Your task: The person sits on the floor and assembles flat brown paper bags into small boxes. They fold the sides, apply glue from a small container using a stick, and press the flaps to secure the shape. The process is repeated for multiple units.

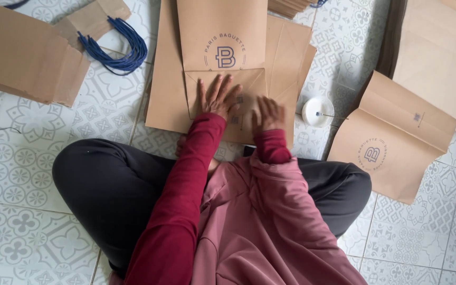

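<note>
A single head-worn camera looks steeply down, close over the person's lap and patterned floor (17, 174).

A person sits cross-legged, both arms in dark red sleeves reaching forward over the knees. The left hand (218, 97) lies palm down with fingers spread wide and pointing away from the body. The right hand (268, 114) rests flat just beside it, slightly nearer the body, fingers loosely together and a little blurred. Both wrists are straight; neither hand grips anything.
</note>
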